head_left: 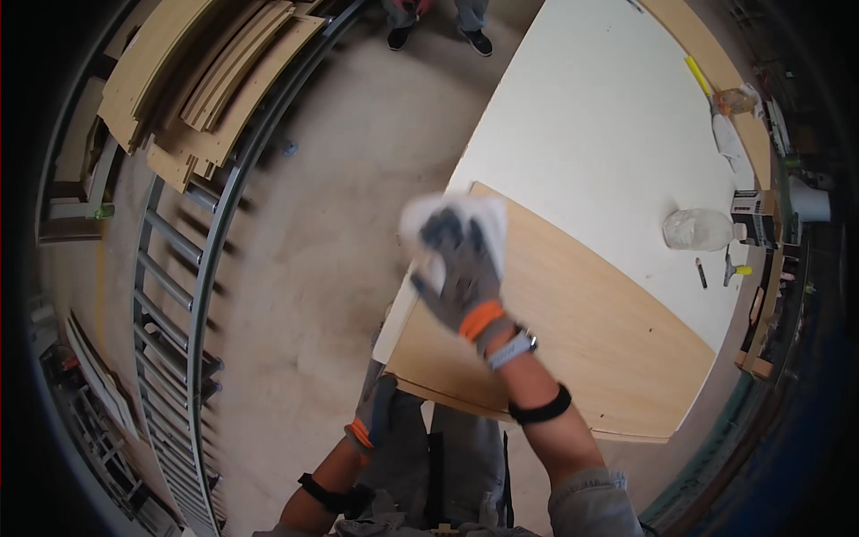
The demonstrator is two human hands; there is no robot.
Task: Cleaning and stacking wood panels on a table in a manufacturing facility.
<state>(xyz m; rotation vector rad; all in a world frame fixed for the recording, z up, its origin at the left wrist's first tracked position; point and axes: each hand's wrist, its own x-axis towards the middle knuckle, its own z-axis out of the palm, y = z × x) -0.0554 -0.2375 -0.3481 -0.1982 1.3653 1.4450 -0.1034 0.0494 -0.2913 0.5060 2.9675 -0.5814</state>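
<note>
1. A beige floor (304,224) runs past a metal roller track (204,268), whose far end carries stacked curved wooden pieces (234,76); a co-worker's dark shoes (479,42) show at the top.
2. On the right is a white-topped desk (608,116), with a light wooden panel (573,313) lying across its near part.
3. The right grip (465,273) (gloved, with an orange cuff) is at the panel's far-left corner, fingers loosely spread over a white cloth (492,224); blur hides whether they close on it.
4. The left grip (379,410), also gloved, is at the near-left corner; how far it is closed cannot be told.
5. Beyond the panel, a clear bottle (698,229) is near a box (753,215).
</note>
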